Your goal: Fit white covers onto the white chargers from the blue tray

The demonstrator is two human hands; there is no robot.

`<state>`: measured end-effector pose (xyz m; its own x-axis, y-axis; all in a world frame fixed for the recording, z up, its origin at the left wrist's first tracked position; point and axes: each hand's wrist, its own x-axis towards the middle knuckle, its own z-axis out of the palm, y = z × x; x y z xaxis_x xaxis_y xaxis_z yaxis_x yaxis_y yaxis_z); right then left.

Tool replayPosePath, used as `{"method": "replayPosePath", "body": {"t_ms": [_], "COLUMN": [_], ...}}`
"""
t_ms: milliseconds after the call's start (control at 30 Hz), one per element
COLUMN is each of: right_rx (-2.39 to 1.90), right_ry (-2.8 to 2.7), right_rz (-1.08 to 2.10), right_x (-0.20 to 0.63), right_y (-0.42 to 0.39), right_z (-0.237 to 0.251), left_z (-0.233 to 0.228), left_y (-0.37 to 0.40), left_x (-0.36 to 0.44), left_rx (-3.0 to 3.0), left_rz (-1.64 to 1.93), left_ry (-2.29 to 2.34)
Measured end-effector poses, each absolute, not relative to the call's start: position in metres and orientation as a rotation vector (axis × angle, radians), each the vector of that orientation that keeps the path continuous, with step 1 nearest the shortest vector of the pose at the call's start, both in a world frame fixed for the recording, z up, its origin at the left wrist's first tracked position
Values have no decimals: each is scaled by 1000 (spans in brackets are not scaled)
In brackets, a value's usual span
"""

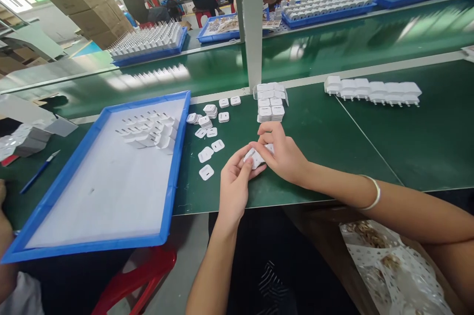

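Just above the table's front edge, my left hand (236, 177) pinches small white charger covers (253, 158) with dark print on the face. The fingers of my right hand (287, 154) are closed on the covers' far right end and hide part of it; how many pieces are held I cannot tell. Left of my hands, several loose white covers (206, 172) with slots lie scattered, some piled up. Beyond my right hand stand neat stacks of similar covers (270, 113), with clear plastic at the top.
A blue-rimmed tray (167, 206) at left holds several white plug chargers (148, 130). A row of white charger housings (372, 91) lies back right. A blue pen (39, 173) is far left, near another person's arm. A white post (252, 23) rises behind the stacks.
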<state>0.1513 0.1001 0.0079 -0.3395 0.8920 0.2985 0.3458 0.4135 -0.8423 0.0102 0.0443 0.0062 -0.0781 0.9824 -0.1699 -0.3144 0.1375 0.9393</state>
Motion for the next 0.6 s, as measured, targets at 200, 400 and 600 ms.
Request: {"method": "replayPosePath", "body": {"t_ms": [200, 400, 600], "right_rx": [-1002, -830, -769], "right_ry": [-1856, -1985, -1940], "right_rz": [724, 736, 1100], "right_x": [147, 147, 156], "right_y": [101, 102, 108], "right_z": [-1, 5, 17], "left_z": [4, -2, 0], "left_y": [42, 46, 44], "left_x": [22, 16, -4], "left_rx": [754, 763, 806], "left_rz": [1298, 1364, 1363], "left_ry": [1045, 1041, 1162]}}
